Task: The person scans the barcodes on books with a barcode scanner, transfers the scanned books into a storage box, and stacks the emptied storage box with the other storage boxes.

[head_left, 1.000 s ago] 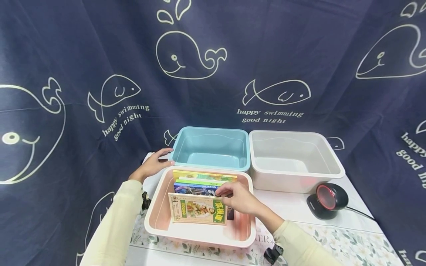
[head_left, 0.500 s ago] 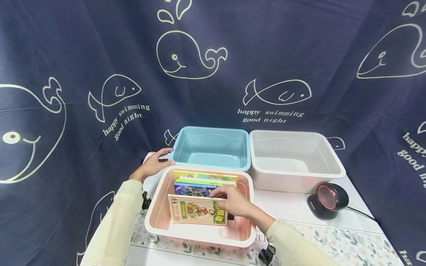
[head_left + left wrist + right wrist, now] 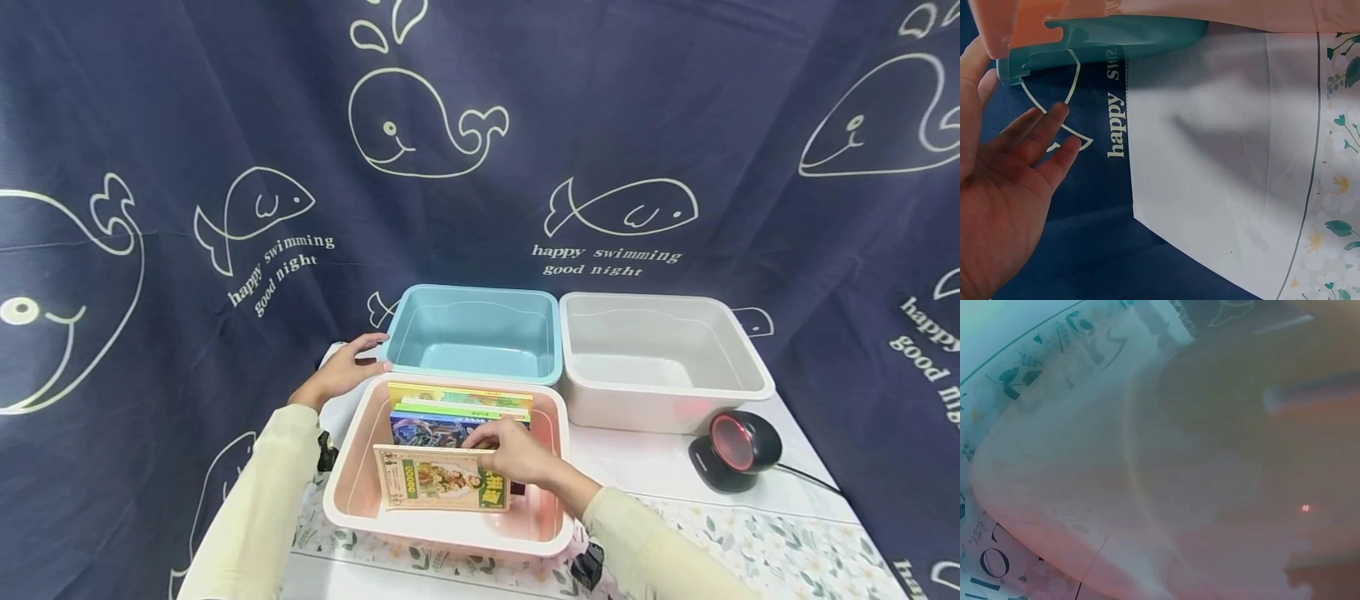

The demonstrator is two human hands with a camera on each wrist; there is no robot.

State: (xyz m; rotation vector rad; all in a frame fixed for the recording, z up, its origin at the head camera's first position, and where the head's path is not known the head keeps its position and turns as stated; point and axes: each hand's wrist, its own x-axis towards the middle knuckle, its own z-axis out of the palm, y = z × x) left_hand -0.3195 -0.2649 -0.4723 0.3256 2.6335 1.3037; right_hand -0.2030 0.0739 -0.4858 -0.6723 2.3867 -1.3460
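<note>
In the head view, my right hand [image 3: 517,457] is at the top edge of the front book [image 3: 442,481], thumb before its cover and fingers behind. This cream book, with an illustrated cover, leans towards me inside the pink bin [image 3: 446,540]. Behind it stand a dark blue book [image 3: 426,430] and yellow and green books [image 3: 457,393]. My left hand [image 3: 341,372] lies beside the blue bin [image 3: 476,333], fingers spread and fingertips at its left rim. The left wrist view shows that hand's palm [image 3: 1004,206] with loosely bent fingers. The right wrist view is too blurred to show the hand.
A white bin [image 3: 667,404] stands at the back right, beside the blue one. In front of it sits a black round device [image 3: 738,450] with a red-lit face and a cable. A dark blue whale-print curtain [image 3: 450,217] hangs behind the table.
My right hand has moved left along the front book's top edge and a little towards me. The book's top has tipped further towards me. My left hand has stayed in place.
</note>
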